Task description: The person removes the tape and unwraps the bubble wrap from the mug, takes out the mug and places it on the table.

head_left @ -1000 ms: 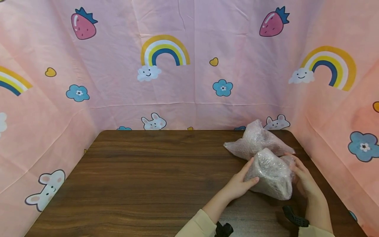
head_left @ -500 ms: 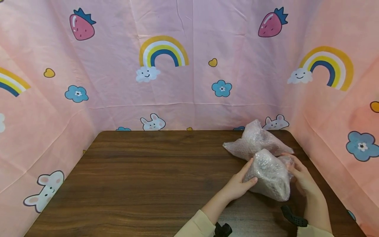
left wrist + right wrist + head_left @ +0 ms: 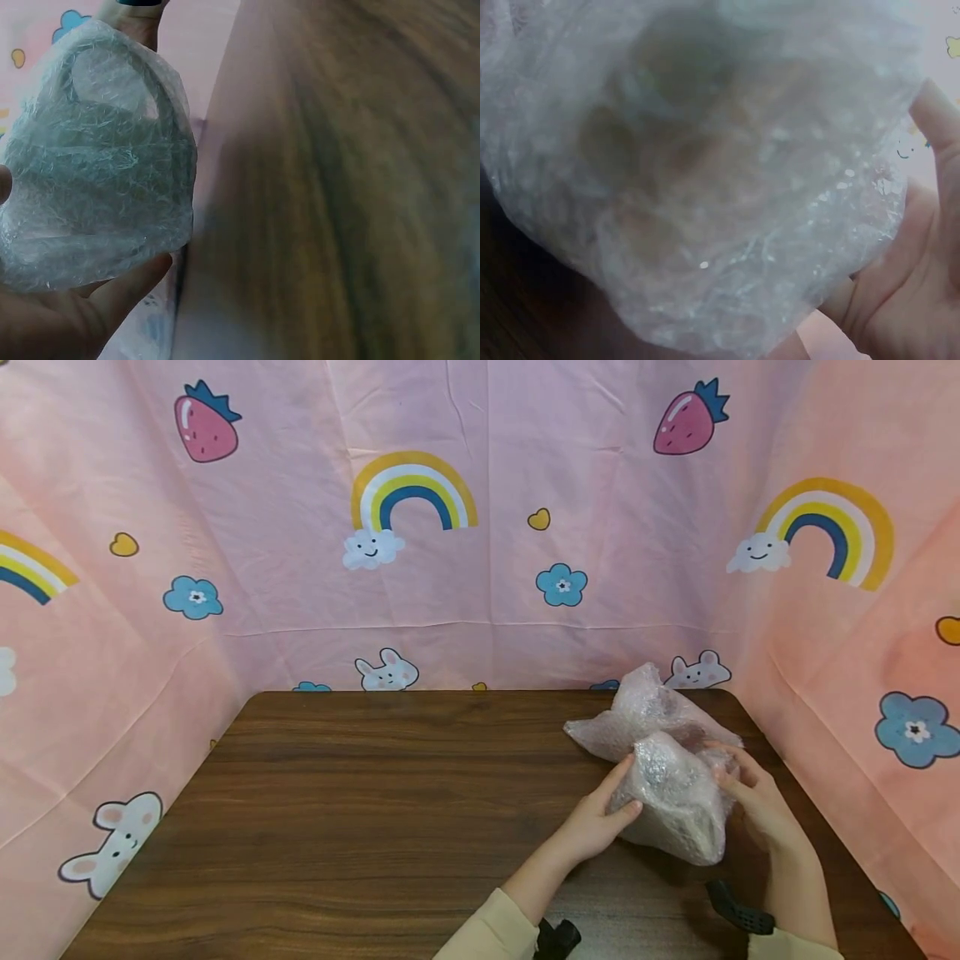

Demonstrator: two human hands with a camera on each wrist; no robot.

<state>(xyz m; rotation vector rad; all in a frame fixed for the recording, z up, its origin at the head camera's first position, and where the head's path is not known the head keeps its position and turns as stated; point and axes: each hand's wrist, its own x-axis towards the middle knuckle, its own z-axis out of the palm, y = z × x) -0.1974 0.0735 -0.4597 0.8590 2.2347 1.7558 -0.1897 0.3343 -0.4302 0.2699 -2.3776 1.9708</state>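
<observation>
A bubble-wrapped bundle (image 3: 675, 810) is held between my two hands at the right side of the table. Through the wrap in the left wrist view, the bundle (image 3: 105, 165) shows a handle-like loop above a pale green body; its exact kind is unclear. My left hand (image 3: 588, 827) grips its left side, thumb in front and fingers behind. On the opposite side my right hand (image 3: 761, 802) holds the wrap, its fingertips partly hidden. Up close in the right wrist view the bundle (image 3: 705, 225) is blurred.
Behind the bundle lies loose, crumpled bubble wrap (image 3: 637, 710), near the table's back right corner. The dark wooden table (image 3: 375, 827) stretches off to the left. Pink patterned cloth (image 3: 480, 602) encloses the back and sides.
Both hands have shifted slightly left, carrying the bundle with them and tilting it a little. The loose bubble wrap behind stays in place.
</observation>
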